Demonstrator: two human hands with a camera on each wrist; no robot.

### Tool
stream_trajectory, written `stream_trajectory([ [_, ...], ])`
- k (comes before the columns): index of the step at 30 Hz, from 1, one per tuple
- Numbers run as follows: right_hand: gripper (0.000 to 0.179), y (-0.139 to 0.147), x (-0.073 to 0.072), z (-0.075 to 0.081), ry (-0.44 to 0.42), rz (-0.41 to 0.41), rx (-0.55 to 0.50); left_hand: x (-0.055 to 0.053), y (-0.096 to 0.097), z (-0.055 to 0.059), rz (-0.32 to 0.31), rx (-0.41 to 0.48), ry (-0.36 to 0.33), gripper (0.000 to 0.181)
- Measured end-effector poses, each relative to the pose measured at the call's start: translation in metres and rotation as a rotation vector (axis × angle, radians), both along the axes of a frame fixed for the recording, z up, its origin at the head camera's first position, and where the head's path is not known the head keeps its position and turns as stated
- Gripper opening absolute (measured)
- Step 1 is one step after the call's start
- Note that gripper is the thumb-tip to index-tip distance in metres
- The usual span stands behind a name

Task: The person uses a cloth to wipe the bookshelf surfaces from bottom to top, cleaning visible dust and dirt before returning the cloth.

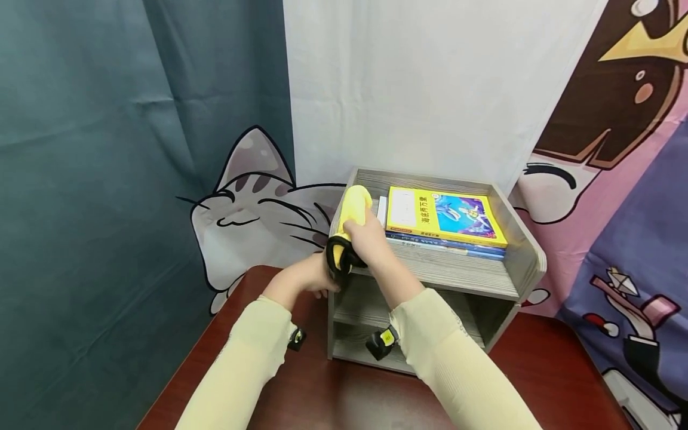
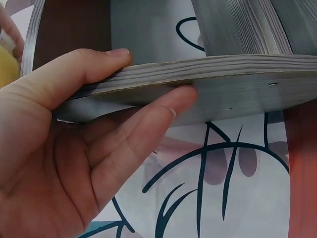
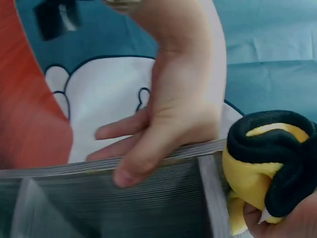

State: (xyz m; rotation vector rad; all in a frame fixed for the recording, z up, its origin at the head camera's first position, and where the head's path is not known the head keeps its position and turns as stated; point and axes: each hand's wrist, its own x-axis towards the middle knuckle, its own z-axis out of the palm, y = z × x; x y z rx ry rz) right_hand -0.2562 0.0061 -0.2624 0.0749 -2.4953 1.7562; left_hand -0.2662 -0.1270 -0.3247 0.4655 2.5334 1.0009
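Observation:
A small grey wood-grain shelf (image 1: 424, 269) stands on the table. My left hand (image 1: 312, 272) grips its left side panel (image 2: 213, 69), the thumb on the inner face and the fingers along the outer face in the left wrist view. At that panel's upper part, my right hand (image 1: 371, 239) holds a bunched yellow and black plush cloth (image 1: 353, 209). The right wrist view shows the cloth's black band (image 3: 267, 119) looped over yellow, with a bit of white by the fingers. In the head view the cloth's black end overlaps part of my left hand.
Several books (image 1: 446, 218) lie stacked on the shelf's top, a yellow cover uppermost. Below are open compartments (image 1: 365, 304). The reddish-brown table (image 1: 301, 382) extends in front. Behind hang a white curtain (image 1: 430, 89) and a green curtain (image 1: 97, 209) with a printed cat.

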Motion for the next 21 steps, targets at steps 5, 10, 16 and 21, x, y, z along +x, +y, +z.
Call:
stream_trajectory([
  [5, 0.027, -0.003, 0.014, -0.011, -0.019, 0.093, 0.04, 0.0, -0.003, 0.0, -0.03, -0.006, -0.002, 0.014],
  [10, 0.023, -0.004, 0.015, -0.01, 0.003, 0.141, 0.107, 0.001, -0.003, 0.001, -0.028, -0.009, 0.006, 0.007],
  [16, 0.015, 0.004, -0.005, 0.002, -0.08, 0.172, 0.202, 0.0, 0.001, 0.002, -0.013, -0.04, 0.002, 0.028],
  [21, 0.017, 0.013, -0.024, 0.009, -0.133, 0.239, 0.263, 0.001, 0.004, 0.0, 0.003, -0.036, 0.016, 0.03],
])
